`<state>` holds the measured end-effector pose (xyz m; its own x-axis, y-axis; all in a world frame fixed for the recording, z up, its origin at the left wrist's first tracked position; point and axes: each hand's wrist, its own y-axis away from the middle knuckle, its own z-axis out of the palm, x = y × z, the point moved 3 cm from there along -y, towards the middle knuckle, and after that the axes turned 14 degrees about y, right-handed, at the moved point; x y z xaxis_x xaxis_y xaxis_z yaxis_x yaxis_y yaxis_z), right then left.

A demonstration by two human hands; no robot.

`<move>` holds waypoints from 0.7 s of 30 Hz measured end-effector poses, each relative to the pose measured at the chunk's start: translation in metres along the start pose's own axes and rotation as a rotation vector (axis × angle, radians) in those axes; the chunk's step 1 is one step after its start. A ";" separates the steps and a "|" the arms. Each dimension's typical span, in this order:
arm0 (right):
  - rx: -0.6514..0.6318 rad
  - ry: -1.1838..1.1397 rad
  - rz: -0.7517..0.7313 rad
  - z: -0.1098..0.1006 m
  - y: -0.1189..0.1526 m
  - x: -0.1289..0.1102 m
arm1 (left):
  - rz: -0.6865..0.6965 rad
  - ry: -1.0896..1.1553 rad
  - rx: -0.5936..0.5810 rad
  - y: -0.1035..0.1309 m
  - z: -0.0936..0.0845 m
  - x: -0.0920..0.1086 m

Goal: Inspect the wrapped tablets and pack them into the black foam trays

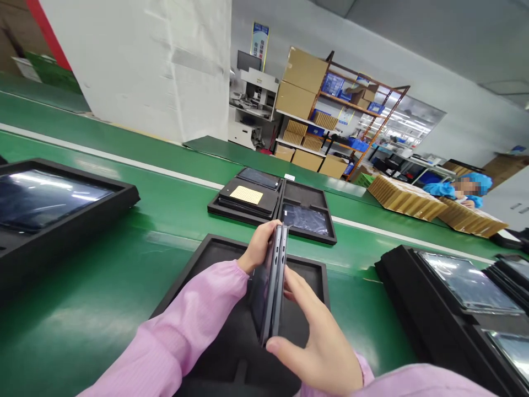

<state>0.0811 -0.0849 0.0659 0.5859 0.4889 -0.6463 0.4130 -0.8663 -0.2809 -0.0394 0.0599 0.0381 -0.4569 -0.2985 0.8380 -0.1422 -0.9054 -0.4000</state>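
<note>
Two thin tablets [275, 281] stand on edge, side by side, with their port edges facing me. My left hand [261, 245] is closed around their far upper end. At the right face my right hand [326, 336] presses its fingers against the pair, its thumb at the near lower corner. Beneath them lies a black foam tray [223, 364] with recesses. Part of the tray is hidden by my arms and the tablets.
Beyond is another black tray [330, 229] with tablets and a yellow label sheet [246, 194]. Tablets in black trays lie left [132, 193] and in a stack right [397, 292]. Cardboard dividers [405, 198] stand near a person in blue [440, 189] across the green table [165, 253].
</note>
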 end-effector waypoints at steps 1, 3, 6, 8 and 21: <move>-0.009 -0.024 -0.014 -0.002 0.000 0.003 | -0.003 0.000 -0.003 0.000 0.000 0.000; -0.021 -0.083 -0.024 -0.004 0.001 0.009 | -0.006 -0.002 0.001 0.000 0.001 -0.001; -0.019 -0.140 -0.010 -0.006 0.001 0.014 | -0.013 -0.006 0.012 -0.001 0.001 -0.002; -0.012 -0.137 -0.017 -0.006 0.000 0.015 | -0.027 -0.004 0.013 -0.001 0.001 -0.003; 0.002 -0.004 -0.055 -0.011 -0.003 0.009 | -0.033 -0.012 0.061 0.001 0.003 -0.003</move>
<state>0.0927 -0.0767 0.0683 0.5596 0.5352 -0.6328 0.4432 -0.8384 -0.3172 -0.0361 0.0588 0.0361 -0.4425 -0.2718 0.8546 -0.1028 -0.9313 -0.3494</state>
